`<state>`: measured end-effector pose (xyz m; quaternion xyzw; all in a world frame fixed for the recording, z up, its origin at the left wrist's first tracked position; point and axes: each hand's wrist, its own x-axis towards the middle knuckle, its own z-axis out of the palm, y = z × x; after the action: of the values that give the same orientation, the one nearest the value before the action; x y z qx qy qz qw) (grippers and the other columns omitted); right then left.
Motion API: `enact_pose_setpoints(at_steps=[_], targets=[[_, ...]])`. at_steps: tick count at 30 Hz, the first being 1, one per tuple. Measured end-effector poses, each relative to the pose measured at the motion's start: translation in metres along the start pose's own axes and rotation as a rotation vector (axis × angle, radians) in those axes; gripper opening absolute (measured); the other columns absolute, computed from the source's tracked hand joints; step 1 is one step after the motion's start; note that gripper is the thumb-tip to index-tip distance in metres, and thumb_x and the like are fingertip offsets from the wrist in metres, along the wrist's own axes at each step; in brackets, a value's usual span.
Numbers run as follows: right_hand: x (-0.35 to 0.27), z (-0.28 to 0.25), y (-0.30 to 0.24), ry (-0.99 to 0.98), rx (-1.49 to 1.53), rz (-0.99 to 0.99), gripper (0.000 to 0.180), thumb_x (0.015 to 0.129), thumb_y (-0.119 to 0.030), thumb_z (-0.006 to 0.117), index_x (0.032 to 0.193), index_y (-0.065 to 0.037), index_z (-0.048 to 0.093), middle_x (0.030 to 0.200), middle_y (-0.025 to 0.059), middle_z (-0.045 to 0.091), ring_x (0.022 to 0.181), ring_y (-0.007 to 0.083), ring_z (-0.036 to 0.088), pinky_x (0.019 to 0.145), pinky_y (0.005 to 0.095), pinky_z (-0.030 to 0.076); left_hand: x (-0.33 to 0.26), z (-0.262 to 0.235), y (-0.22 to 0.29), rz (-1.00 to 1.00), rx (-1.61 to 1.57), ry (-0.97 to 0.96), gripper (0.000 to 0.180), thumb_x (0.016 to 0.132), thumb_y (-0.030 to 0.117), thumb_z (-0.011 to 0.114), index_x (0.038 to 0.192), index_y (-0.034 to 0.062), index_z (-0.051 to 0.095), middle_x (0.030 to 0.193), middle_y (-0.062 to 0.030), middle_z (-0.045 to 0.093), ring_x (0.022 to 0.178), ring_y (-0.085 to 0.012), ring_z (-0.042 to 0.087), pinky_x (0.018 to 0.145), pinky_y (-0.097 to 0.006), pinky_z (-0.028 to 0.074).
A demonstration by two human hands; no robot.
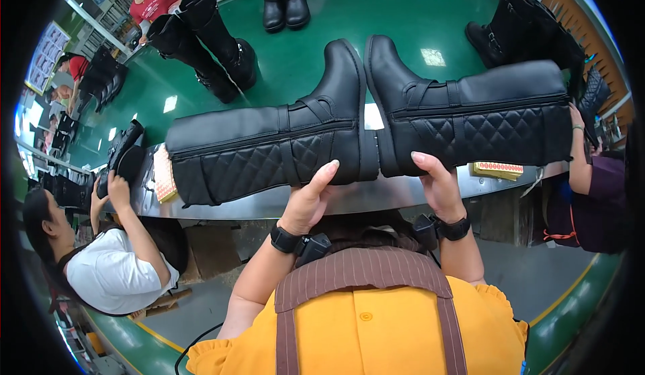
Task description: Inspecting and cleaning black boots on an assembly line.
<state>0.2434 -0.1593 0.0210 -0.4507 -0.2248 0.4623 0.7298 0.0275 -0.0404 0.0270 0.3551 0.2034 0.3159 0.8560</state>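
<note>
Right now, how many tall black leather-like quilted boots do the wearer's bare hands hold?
2: one boot, on the left, in the left hand; the other boot, on the right, in the right hand. None seems hidden.

Boots (269, 143) hide most fingers of left hand (307, 202) and right hand (443, 192) at the tabletop's (396, 12) near edge. Far-edge boots (296, 11) — tops cropped.
</note>
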Motion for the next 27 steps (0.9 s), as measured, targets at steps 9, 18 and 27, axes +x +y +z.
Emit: enact_pose_setpoints(at_steps=[9, 18, 27], targets=[[0.008, 0.020, -0.023, 0.081, -0.240, -0.172, 0.030, 0.084, -0.006, 0.068, 0.112, 0.004, 0.067, 0.103, 0.0060, 0.069, 0.090, 0.0146, 0.065, 0.084, 0.0292, 0.052, 0.000, -0.010, 0.001, -0.029, -0.114, 0.029, 0.037, 0.094, 0.012, 0.063, 0.130, 0.0024, 0.056, 0.126, -0.0114, 0.061, 0.115, -0.0267, 0.060, 0.099, -0.052, 0.051], [0.032, -0.021, -0.009, 0.369, -1.256, -0.133, 0.074, 0.070, -0.040, 0.078, 0.131, -0.005, 0.054, 0.116, 0.0201, 0.064, 0.112, 0.0367, 0.059, 0.096, 0.0432, 0.047, 0.006, -0.015, -0.001, 0.077, 0.140, 0.081, 0.047, 0.096, 0.029, 0.060, 0.133, 0.0006, 0.054, 0.131, -0.0098, 0.061, 0.121, -0.0239, 0.058, 0.109, -0.045, 0.041], [0.010, -0.118, -0.071, 0.612, -1.591, -0.444, 0.050, 0.085, -0.029, 0.074, 0.120, 0.002, 0.058, 0.108, 0.0243, 0.065, 0.102, 0.0390, 0.062, 0.084, 0.0443, 0.050, -0.008, -0.001, 0.014, -0.055, 0.010, -0.052, 0.054, 0.095, 0.031, 0.057, 0.138, -0.0004, 0.048, 0.137, -0.0155, 0.056, 0.125, -0.0339, 0.054, 0.108, -0.060, 0.038]])
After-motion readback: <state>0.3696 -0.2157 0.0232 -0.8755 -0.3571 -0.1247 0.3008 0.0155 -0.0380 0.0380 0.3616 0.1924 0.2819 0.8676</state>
